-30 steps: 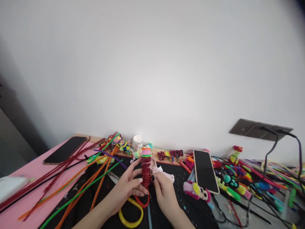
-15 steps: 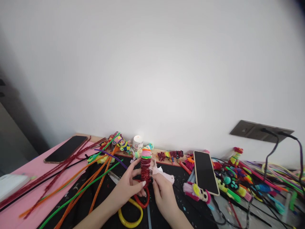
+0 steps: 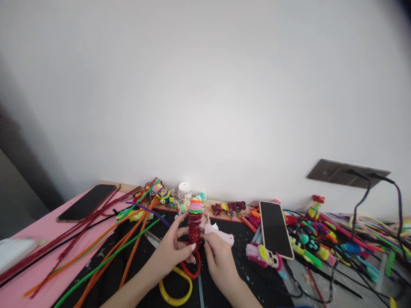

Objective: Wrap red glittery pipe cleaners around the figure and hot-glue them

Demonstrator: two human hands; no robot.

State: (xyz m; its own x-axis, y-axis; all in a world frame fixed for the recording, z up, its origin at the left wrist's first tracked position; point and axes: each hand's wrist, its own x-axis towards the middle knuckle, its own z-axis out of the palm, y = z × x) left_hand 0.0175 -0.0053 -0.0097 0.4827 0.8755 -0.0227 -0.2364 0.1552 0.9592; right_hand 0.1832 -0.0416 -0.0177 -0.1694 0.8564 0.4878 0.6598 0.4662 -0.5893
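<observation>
Both of my hands hold an upright coil of glittery red pipe cleaner [image 3: 195, 229] topped with pink, green and orange rings. My left hand [image 3: 170, 252] grips its left side with the thumb and fingers. On the right side, my right hand [image 3: 220, 259] pinches its lower part. Under the hands lie scissors with a red loop [image 3: 195, 270] and a yellow loop [image 3: 175, 295] on a black mat [image 3: 105, 278].
Long orange, green, purple and dark red pipe cleaners [image 3: 105, 244] fan out to the left. One phone [image 3: 86, 208] lies on the pink table, another phone [image 3: 275, 229] right of centre. A white jar [image 3: 184, 192], a pink glue gun [image 3: 221, 234] and many small figures and cables [image 3: 337, 252] crowd the right.
My hands and the coil have lowered slightly and my right fingers have shifted their pinch on the coil's lower part. The view has drifted a little.
</observation>
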